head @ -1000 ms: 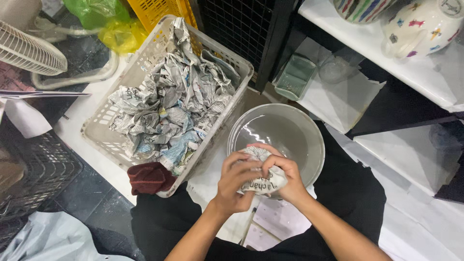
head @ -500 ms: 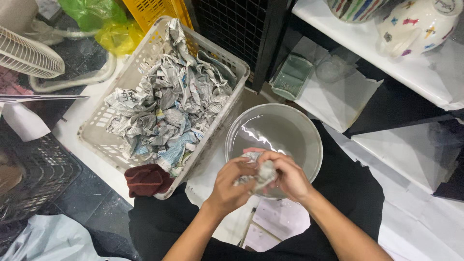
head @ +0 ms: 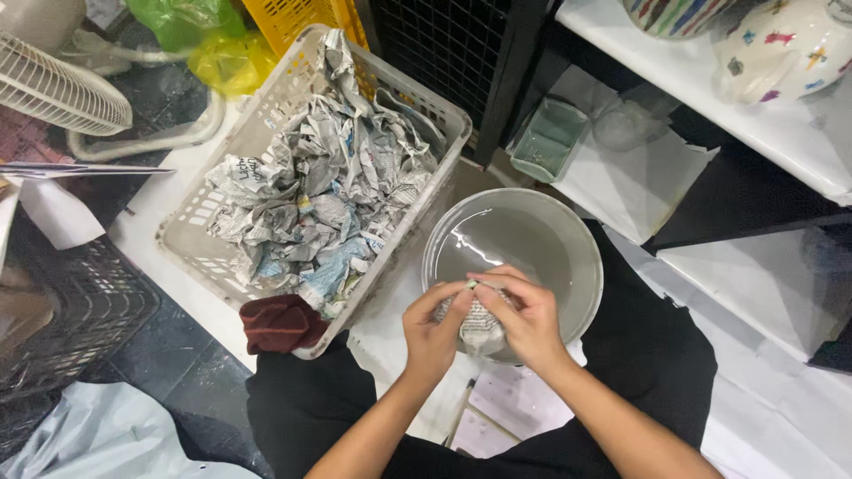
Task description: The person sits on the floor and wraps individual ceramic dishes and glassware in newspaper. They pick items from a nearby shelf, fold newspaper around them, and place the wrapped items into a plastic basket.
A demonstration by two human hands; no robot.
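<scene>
Both my hands close around a small bundle wrapped in crumpled newspaper (head: 480, 326), held over the near rim of a wide grey bowl (head: 568, 232). My left hand (head: 431, 330) grips the bundle's left side. My right hand (head: 529, 318) covers its right side and top, fingers pinching the paper's upper edge. What the paper wraps is hidden. The bowl rests on white paper over my lap.
A white plastic basket (head: 206, 248) full of crumpled newspaper (head: 324, 191) stands to the left, a dark red cloth (head: 280, 323) at its near corner. A pale green square dish (head: 548, 139) lies beyond the bowl. White shelves with painted ceramics (head: 781, 49) are at right, a fan (head: 53, 84) at left.
The hands have kept working the newspaper around the bundle, shifting slightly right and down over the bowl's rim; the fingers now pinch the top of the paper.
</scene>
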